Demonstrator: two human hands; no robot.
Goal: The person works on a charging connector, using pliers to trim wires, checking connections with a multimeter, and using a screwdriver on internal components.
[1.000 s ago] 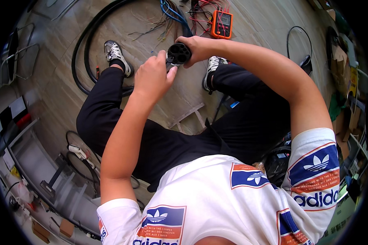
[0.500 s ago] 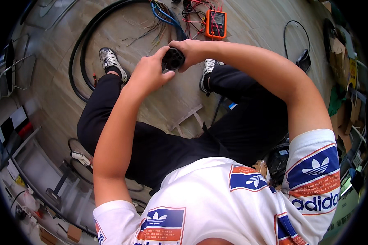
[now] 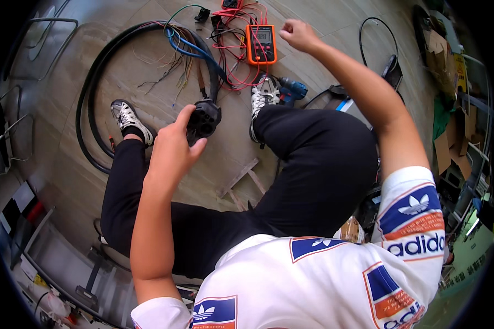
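Observation:
My left hand point(image 3: 173, 145) is closed around a black multi-pin connector plug point(image 3: 204, 122), whose round sockets face up toward me. A thick black cable point(image 3: 84, 104) loops over the floor and reaches the plug. Loose coloured wires point(image 3: 175, 55) spread inside the loop. My right hand point(image 3: 302, 36) hovers at the far side, fingers curled into a fist; what lies inside them, if anything, is hidden. Just left of this fist is an orange multimeter point(image 3: 261, 45) with a lit display and red and black test leads point(image 3: 233, 49).
A blue power drill point(image 3: 292, 90) lies beside my right shoe point(image 3: 264, 96). On the floor between my legs is a wooden frame piece point(image 3: 239, 178). Metal-framed chairs point(image 3: 44, 49) stand at the left, and cardboard boxes point(image 3: 455, 137) are stacked at the right.
My right hand has let go of the plug and moved right, past the multimeter. My left hand still holds the plug, lower and further left in view. The whole view has shifted.

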